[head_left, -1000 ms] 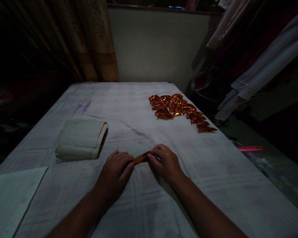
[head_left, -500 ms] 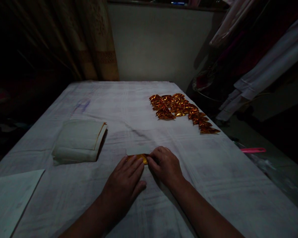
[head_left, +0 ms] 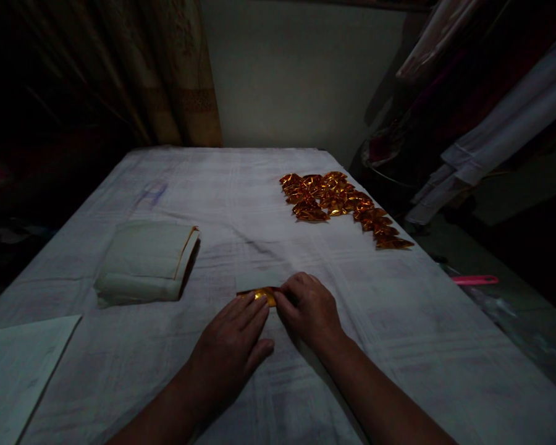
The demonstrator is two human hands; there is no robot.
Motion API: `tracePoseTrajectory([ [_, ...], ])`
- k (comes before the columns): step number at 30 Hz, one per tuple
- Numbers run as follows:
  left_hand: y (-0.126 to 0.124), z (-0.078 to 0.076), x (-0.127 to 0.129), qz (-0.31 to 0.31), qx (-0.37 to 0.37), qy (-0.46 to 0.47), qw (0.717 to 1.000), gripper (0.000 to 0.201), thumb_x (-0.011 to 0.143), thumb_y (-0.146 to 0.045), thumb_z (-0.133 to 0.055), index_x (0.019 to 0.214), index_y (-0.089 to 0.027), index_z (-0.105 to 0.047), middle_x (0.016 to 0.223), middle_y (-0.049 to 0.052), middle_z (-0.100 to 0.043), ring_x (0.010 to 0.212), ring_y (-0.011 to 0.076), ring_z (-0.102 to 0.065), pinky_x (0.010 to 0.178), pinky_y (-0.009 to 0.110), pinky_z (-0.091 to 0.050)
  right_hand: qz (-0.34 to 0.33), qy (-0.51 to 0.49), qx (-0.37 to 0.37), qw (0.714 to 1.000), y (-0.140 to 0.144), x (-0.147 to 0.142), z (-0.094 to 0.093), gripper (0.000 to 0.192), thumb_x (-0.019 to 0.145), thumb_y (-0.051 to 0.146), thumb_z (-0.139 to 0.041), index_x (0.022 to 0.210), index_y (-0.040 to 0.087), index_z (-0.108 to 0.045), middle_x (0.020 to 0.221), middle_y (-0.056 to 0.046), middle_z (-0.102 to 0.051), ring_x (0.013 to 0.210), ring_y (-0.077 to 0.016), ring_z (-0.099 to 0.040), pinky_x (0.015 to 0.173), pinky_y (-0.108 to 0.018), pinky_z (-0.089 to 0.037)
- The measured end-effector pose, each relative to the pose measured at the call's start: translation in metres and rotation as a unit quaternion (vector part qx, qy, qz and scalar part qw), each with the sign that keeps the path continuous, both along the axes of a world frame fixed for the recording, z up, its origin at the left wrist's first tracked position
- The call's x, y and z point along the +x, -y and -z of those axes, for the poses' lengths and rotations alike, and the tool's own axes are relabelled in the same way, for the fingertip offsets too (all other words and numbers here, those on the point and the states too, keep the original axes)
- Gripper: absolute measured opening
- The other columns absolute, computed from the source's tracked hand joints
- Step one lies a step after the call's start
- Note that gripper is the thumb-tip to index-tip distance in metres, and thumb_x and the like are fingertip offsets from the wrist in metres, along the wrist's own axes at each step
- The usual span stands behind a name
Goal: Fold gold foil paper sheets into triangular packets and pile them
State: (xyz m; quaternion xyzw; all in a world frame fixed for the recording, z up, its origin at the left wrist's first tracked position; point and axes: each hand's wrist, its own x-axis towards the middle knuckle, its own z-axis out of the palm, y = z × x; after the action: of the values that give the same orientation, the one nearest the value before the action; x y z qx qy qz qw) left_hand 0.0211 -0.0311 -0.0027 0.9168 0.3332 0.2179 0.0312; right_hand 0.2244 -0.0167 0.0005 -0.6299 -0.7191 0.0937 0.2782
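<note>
A small sheet of gold foil paper (head_left: 266, 297) lies partly folded on the cloth, its pale back (head_left: 256, 281) showing along the far side. My left hand (head_left: 234, 337) rests flat with fingers stretched over the near left part of the foil. At the sheet's right end, my right hand (head_left: 311, 309) pinches the edge between thumb and fingers. The fingers of both hands hide part of the fold. Farther back on the right sit several folded gold foil pieces (head_left: 336, 194), arranged in overlapping rows.
A white patterned cloth (head_left: 204, 185) covers the table. On the left stands a pale wrapped stack (head_left: 143, 259), with a white sheet (head_left: 23, 371) nearer the front. A pink handle (head_left: 475, 280) shows beyond the right edge, below hanging clothes (head_left: 500, 136). A curtain (head_left: 189, 93) hangs at the back left.
A dark strip now shows along the far edge of the gold fold, and the pale back looks slightly lower. Both hands stay nearly in place; the view has tilted slightly.
</note>
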Motion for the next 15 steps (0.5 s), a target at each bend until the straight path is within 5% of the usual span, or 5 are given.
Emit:
tracePoseTrajectory([
  [4,-0.0004,-0.0019,0.0003,-0.001,-0.009,0.005,1.0,0.045,0.101,-0.031,-0.051,0.142,-0.015,-0.053,0.138,0.014,-0.064,0.13,0.0285,-0.059,0.107,0.049,-0.053,0.006,0.0,0.004,1.0,-0.0002,0.0006,0.0032,0.003,0.085,0.021,-0.067,0.083,0.021,-0.065,0.082,-0.003,-0.065,0.08,-0.0208,-0.06,0.073,-0.032,-0.043],
  [9,-0.0007,-0.001,-0.0005,0.003,-0.011,0.006,1.0,0.044,0.1,-0.032,-0.053,0.14,-0.014,-0.055,0.138,0.014,-0.065,0.13,0.0288,-0.06,0.107,0.049,-0.054,-0.001,0.001,0.032,0.999,0.0011,0.0011,0.0084,0.018,0.089,0.017,-0.061,0.107,0.019,-0.063,0.096,-0.006,-0.068,0.089,-0.023,-0.062,0.08,-0.034,-0.046],
  [15,-0.0009,0.0006,0.0001,-0.003,-0.015,0.013,1.0,0.042,0.1,-0.031,-0.052,0.14,-0.016,-0.056,0.136,0.014,-0.066,0.128,0.0282,-0.061,0.107,0.049,-0.054,-0.011,0.047,0.015,0.999,0.0023,-0.0038,0.0066,0.013,0.09,0.027,-0.066,0.102,0.022,-0.064,0.104,-0.008,-0.067,0.095,-0.0264,-0.059,0.082,-0.038,-0.044],
])
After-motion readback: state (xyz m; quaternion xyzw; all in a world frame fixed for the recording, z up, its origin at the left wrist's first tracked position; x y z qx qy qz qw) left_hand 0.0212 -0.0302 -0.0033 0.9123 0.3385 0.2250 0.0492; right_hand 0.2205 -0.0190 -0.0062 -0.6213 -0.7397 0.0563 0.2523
